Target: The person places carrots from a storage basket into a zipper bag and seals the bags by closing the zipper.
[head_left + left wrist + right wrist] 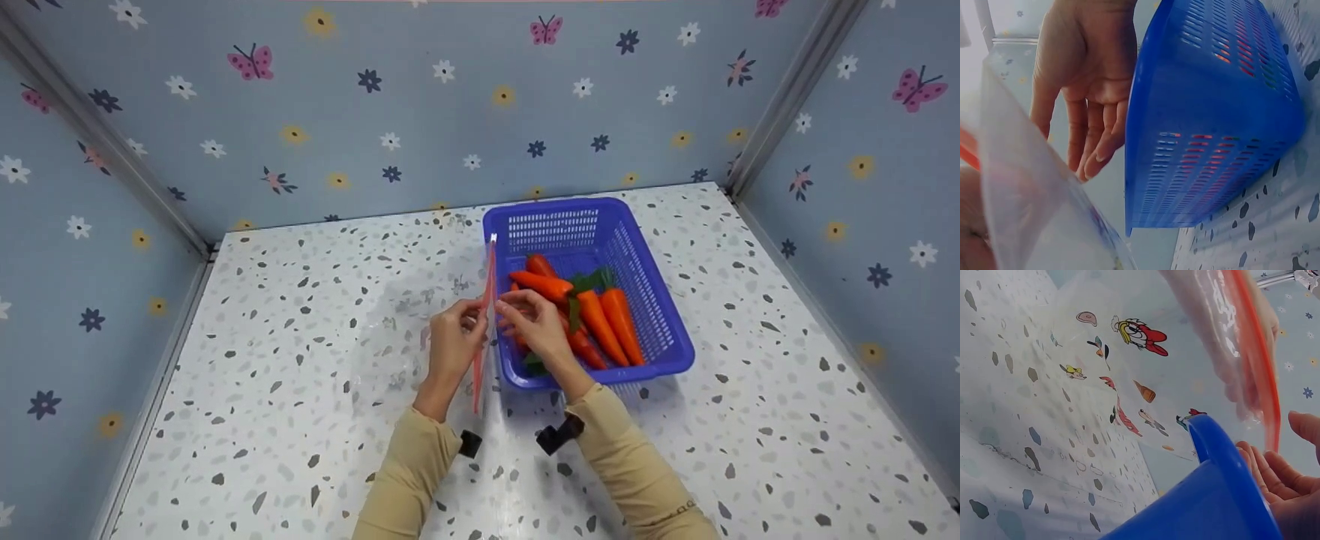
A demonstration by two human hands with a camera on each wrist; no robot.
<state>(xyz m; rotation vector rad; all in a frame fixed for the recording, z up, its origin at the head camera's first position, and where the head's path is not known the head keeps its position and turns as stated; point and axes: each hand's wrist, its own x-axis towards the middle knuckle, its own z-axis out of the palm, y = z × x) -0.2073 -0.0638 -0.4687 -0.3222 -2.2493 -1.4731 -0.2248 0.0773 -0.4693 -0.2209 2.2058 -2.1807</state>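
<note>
A clear zip bag point(1145, 377) with printed cartoon figures and a red zip strip point(490, 274) stands beside the basket's left rim. Its zip edge is pinched between the thumb and fingers of my left hand point(456, 337). My right hand point(536, 322), fingers loosely bent and thumb apart, is over the basket's left side, fingertips close to the strip. In the left wrist view that right hand point(1092, 73) holds nothing. The blue basket point(679, 330) contains several orange carrots point(600, 322) with green tops, some overlapped by my right hand.
The basket stands on a speckled white table point(285, 337). Patterned panels point(450, 97) close in the back and both sides, joined by metal corner posts. A white slider point(493, 238) sits at the far end of the zip strip.
</note>
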